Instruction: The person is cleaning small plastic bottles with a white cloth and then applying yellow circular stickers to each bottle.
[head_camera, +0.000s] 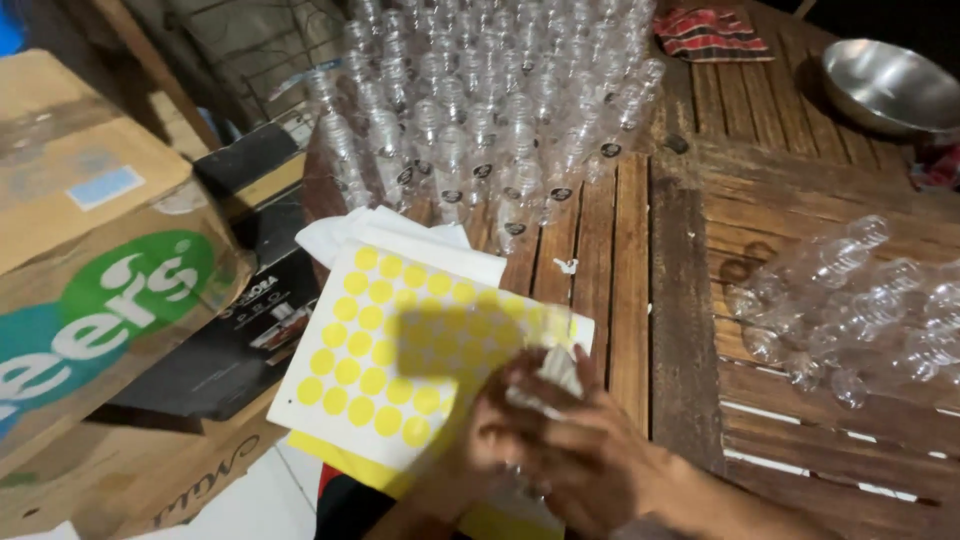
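Both of my hands meet low in the middle of the head view, over the near edge of a sheet of round yellow stickers (385, 335). My right hand (590, 455) wraps around a small clear plastic bottle (555, 372) whose top sticks out above the fingers. My left hand (490, 425) presses against the same bottle from the left. The sticker sheet lies on a stack of white sheets (400, 235) on the wooden slatted table (680, 300).
Several upright clear bottles (490, 110) crowd the table's far side. More clear bottles (860, 300) lie loose on the right. A metal bowl (890, 85) and a red checked cloth (712, 32) sit at the back right. Cardboard boxes (90, 270) stand left.
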